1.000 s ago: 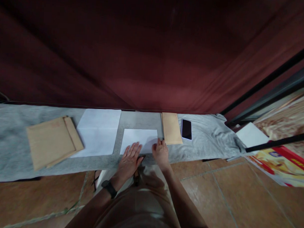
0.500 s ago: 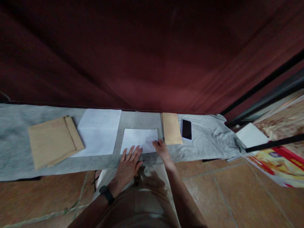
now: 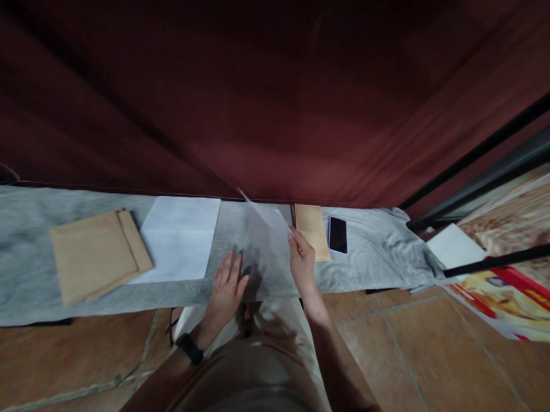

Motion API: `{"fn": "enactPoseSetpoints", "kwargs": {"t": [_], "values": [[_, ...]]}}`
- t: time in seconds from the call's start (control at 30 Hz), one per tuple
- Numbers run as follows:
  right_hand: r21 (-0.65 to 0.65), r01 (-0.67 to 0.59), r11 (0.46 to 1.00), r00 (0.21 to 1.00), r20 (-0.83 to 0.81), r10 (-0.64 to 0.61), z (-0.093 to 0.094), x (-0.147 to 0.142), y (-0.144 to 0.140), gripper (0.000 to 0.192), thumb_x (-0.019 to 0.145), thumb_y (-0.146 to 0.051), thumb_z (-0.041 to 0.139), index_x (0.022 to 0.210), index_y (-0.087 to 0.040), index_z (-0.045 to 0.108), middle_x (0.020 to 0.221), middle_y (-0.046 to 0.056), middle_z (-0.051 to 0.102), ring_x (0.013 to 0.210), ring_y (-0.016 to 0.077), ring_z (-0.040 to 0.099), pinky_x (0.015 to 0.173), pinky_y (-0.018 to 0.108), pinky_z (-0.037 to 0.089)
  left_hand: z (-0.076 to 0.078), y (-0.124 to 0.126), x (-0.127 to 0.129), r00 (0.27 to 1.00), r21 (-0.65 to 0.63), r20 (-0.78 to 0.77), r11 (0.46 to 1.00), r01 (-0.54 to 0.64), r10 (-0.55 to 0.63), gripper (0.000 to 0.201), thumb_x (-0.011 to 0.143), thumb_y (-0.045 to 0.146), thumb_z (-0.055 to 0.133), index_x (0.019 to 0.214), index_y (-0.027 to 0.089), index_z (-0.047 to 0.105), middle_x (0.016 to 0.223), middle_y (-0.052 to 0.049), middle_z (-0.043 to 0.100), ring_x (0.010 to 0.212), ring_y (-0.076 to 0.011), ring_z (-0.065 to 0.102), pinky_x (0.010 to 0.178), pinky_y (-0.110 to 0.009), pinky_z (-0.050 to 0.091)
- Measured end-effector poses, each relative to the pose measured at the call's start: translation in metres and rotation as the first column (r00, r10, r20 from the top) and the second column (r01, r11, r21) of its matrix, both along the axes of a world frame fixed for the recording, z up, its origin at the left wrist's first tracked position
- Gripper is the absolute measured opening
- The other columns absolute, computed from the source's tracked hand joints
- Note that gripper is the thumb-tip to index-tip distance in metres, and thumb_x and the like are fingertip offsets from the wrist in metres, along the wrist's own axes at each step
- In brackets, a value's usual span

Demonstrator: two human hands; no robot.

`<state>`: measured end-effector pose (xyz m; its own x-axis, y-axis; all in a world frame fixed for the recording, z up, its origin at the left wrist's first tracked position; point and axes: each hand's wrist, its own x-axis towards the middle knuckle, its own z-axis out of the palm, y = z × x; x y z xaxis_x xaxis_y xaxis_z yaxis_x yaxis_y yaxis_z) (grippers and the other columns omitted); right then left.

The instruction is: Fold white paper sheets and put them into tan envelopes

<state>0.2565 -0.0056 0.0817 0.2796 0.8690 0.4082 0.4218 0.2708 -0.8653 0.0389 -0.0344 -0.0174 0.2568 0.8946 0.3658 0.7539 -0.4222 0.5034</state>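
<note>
Between thumb and fingers, my right hand [image 3: 302,260] pinches the near right end of a folded white sheet of paper [image 3: 271,216]. The sheet is raised off the grey cloth, tilted and partly blurred, its far end reaching toward the red curtain. My left hand [image 3: 227,286], a dark watch on its wrist, is over the cloth's front part with fingers apart and nothing in it. To its left lies a larger stack of creased white paper [image 3: 180,239]. Just beyond my right hand is a small brown envelope [image 3: 311,222], partly covered by the hand.
Several large brown envelopes [image 3: 95,254] overlap the white paper's left edge. A phone [image 3: 338,235] lies right of the small envelope. The grey cloth [image 3: 377,251] covers a narrow bench against a dark red curtain [image 3: 278,110]. Black bars and a colourful box [image 3: 510,298] stand at right.
My right hand has lifted the folded sheet off the cloth, tilting it up. My left hand has let go of the sheet's near edge and shifted slightly left.
</note>
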Motion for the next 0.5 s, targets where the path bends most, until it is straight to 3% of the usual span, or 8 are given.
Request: {"fn": "enactPoseSetpoints", "kwargs": {"t": [0.1, 0.2, 0.33, 0.5], "values": [[0.019, -0.083, 0.996, 0.940, 0.334, 0.072, 0.004, -0.002, -0.015, 0.045, 0.105, -0.023, 0.032, 0.136, -0.026, 0.066, 0.135, 0.005, 0.068, 0.130, 0.0216, 0.059, 0.113, 0.043, 0.046, 0.000, 0.003, -0.003, 0.993, -0.040, 0.113, 0.999, -0.034, 0.038, 0.060, 0.105, 0.039, 0.037, 0.162, 0.021, 0.027, 0.171, -0.012, 0.022, 0.156, -0.0280, 0.024, 0.126, -0.050, 0.028], [-0.014, -0.204, 0.979, 0.786, 0.593, 0.172, -0.016, -0.007, -0.033, 0.046, 0.103, -0.015, 0.038, 0.137, -0.031, 0.066, 0.141, 0.001, 0.065, 0.137, 0.0199, 0.053, 0.120, 0.045, 0.039, -0.003, 0.005, -0.009, 0.966, -0.099, 0.237, 0.992, -0.081, 0.103, 0.059, 0.104, 0.037, 0.037, 0.161, 0.022, 0.030, 0.167, -0.011, 0.032, 0.153, -0.0267, 0.032, 0.126, -0.049, 0.030], [-0.080, -0.300, 0.951, 0.677, 0.684, 0.271, -0.061, -0.012, -0.054, 0.044, 0.099, -0.010, 0.047, 0.135, -0.028, 0.067, 0.139, 0.002, 0.066, 0.135, 0.0184, 0.054, 0.122, 0.041, 0.037, -0.011, 0.008, -0.022, 0.920, -0.195, 0.358, 0.976, -0.093, 0.159, 0.053, 0.103, 0.039, 0.035, 0.152, 0.020, 0.047, 0.151, -0.011, 0.056, 0.139, -0.0267, 0.053, 0.120, -0.046, 0.042], [-0.200, -0.290, 0.936, 0.635, 0.692, 0.344, -0.099, -0.009, -0.068, 0.043, 0.096, -0.011, 0.053, 0.134, -0.027, 0.066, 0.142, 0.004, 0.064, 0.135, 0.0208, 0.055, 0.121, 0.044, 0.038, -0.019, 0.014, -0.030, 0.876, -0.317, 0.396, 0.936, -0.152, 0.276, 0.050, 0.103, 0.042, 0.037, 0.141, 0.018, 0.056, 0.144, -0.012, 0.063, 0.132, -0.0259, 0.060, 0.114, -0.046, 0.048]]}}
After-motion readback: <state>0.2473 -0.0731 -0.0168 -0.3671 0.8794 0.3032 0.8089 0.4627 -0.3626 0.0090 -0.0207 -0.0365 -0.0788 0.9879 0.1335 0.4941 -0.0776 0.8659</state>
